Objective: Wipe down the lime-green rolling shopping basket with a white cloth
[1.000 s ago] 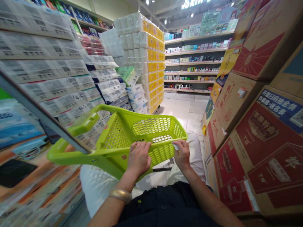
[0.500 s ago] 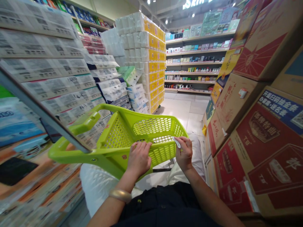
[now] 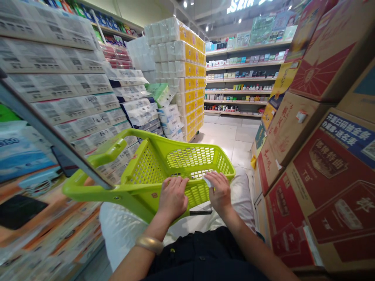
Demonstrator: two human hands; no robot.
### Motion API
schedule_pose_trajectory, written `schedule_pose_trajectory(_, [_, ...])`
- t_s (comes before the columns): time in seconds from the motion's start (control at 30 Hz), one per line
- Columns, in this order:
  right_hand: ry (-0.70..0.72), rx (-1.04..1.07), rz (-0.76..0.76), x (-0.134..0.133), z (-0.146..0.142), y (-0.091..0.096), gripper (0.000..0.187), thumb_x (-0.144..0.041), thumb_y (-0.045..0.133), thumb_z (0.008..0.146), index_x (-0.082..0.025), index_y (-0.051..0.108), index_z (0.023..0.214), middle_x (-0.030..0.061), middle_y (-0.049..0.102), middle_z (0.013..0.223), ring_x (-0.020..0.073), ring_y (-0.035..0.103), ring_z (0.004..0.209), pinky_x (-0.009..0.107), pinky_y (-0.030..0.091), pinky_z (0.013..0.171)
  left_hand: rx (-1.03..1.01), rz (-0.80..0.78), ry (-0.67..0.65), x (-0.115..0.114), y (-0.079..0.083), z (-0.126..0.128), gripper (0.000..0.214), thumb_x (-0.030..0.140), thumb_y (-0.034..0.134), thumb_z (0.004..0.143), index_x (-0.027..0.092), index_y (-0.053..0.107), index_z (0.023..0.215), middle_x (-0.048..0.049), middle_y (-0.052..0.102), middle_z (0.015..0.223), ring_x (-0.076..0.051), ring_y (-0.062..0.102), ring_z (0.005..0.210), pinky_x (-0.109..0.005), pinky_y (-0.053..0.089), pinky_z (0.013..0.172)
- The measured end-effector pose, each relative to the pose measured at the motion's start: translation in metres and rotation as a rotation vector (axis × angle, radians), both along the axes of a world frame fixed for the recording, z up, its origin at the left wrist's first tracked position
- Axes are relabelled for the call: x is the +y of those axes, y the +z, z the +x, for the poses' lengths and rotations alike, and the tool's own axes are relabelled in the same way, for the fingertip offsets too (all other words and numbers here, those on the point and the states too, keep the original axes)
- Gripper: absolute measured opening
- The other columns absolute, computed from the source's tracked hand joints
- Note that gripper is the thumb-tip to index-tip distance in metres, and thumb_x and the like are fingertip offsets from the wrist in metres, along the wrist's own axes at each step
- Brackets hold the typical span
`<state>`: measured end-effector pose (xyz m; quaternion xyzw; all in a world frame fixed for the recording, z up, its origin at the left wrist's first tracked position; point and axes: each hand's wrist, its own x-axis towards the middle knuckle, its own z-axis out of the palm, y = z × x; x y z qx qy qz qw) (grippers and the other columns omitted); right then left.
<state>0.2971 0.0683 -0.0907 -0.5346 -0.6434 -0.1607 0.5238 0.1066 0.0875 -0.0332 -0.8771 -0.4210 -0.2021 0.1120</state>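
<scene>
A lime-green plastic shopping basket (image 3: 140,191) with perforated sides and a long pull handle (image 3: 67,144) stands across my lap. My left hand (image 3: 173,196) is closed over the basket's near rim, fingers curled to the inside; a gold bangle (image 3: 149,244) circles that wrist. Farther right along the same rim is my right hand (image 3: 220,191), pinching a folded white tissue or wipe (image 3: 208,182) against the edge. Through the holes in the basket's bottom, bits of floor show.
Stacked paper packs (image 3: 67,86) rise at the left, with a dark phone (image 3: 22,210) lying on lower packs. Printed cartons (image 3: 325,175) wall the right side. Yellow-and-white tissue bundles (image 3: 190,86) stand ahead, before product shelves (image 3: 240,78). White sacks (image 3: 120,230) lie beneath the basket.
My right hand has slid left along the near rim with the white tissue, closer to my left hand. The left hand keeps its hold on the rim.
</scene>
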Motion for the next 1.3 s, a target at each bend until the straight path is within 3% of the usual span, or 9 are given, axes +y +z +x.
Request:
schedule_pose_trajectory(0.1, [0.134,-0.061,-0.039,0.003,-0.020,0.004,0.048,-0.005,0.042,0.082,-0.023,0.066,0.119,0.0033,0.073,0.117,0.0181,0.063,0.116,0.038,0.035,0.113,0.004,0.005,0.004,0.000,0.000,0.000,0.050,0.010,0.054,0.069,0.017,0.060,0.118,-0.0089,0.067,0.105,-0.028,0.058,0.100,-0.045,0.033,0.099])
schedule_pose_trajectory(0.2, [0.162,-0.084,-0.054,0.003,-0.019,0.002,0.050,-0.004,0.042,0.081,-0.024,0.066,0.120,0.0026,0.072,0.120,0.0176,0.061,0.120,0.038,0.032,0.115,0.003,0.012,-0.002,0.001,0.000,0.000,0.050,0.009,0.054,0.069,0.017,0.060,0.118,-0.0086,0.067,0.104,-0.028,0.058,0.100,-0.044,0.033,0.098])
schedule_pose_trajectory(0.4, [-0.075,0.011,-0.028,0.002,0.026,-0.014,0.049,-0.001,0.042,0.077,-0.022,0.069,0.112,0.0053,0.073,0.116,0.0217,0.063,0.116,0.043,0.039,0.110,-0.008,0.007,-0.002,0.001,-0.002,-0.001,0.050,0.010,0.054,0.069,0.018,0.060,0.119,-0.0082,0.067,0.104,-0.027,0.058,0.100,-0.044,0.033,0.099])
schedule_pose_trajectory(0.5, [-0.165,0.056,-0.031,0.004,0.027,-0.015,0.045,-0.002,0.045,0.076,-0.022,0.070,0.109,0.0060,0.074,0.112,0.0242,0.064,0.113,0.046,0.040,0.108,-0.015,0.008,0.002,0.001,-0.003,0.000,0.050,0.010,0.054,0.070,0.018,0.060,0.118,-0.0081,0.067,0.103,-0.027,0.058,0.100,-0.044,0.033,0.099])
schedule_pose_trajectory(0.73, [0.117,-0.040,-0.072,0.002,-0.013,-0.006,0.054,-0.003,0.042,0.076,-0.023,0.066,0.120,0.0038,0.070,0.124,0.0194,0.056,0.127,0.041,0.035,0.115,-0.006,0.011,-0.002,0.001,-0.003,0.000,0.049,0.010,0.054,0.070,0.017,0.060,0.118,-0.0092,0.068,0.106,-0.028,0.058,0.101,-0.044,0.033,0.098])
schedule_pose_trajectory(1.03, [-0.110,0.077,-0.025,0.002,0.031,-0.019,0.049,-0.001,0.043,0.075,-0.022,0.069,0.111,0.0064,0.072,0.115,0.0243,0.062,0.117,0.048,0.040,0.109,-0.008,-0.002,0.007,-0.001,-0.001,0.000,0.050,0.010,0.053,0.070,0.019,0.060,0.119,-0.0087,0.068,0.105,-0.028,0.058,0.101,-0.044,0.033,0.099])
schedule_pose_trajectory(1.13, [-0.083,0.060,-0.025,0.002,0.018,-0.017,0.049,-0.002,0.044,0.076,-0.022,0.068,0.113,0.0055,0.072,0.117,0.0236,0.061,0.119,0.047,0.037,0.111,-0.014,-0.003,0.011,-0.001,-0.001,0.001,0.050,0.010,0.053,0.070,0.020,0.060,0.119,-0.0084,0.068,0.105,-0.028,0.058,0.101,-0.044,0.034,0.098])
schedule_pose_trajectory(1.3, [0.107,-0.057,-0.063,-0.001,-0.014,-0.009,0.052,-0.003,0.043,0.080,-0.026,0.066,0.120,0.0015,0.069,0.126,0.0185,0.055,0.128,0.040,0.028,0.119,-0.003,0.002,0.017,-0.002,0.000,0.001,0.049,0.010,0.053,0.071,0.018,0.060,0.119,-0.0082,0.068,0.104,-0.028,0.058,0.101,-0.044,0.033,0.098])
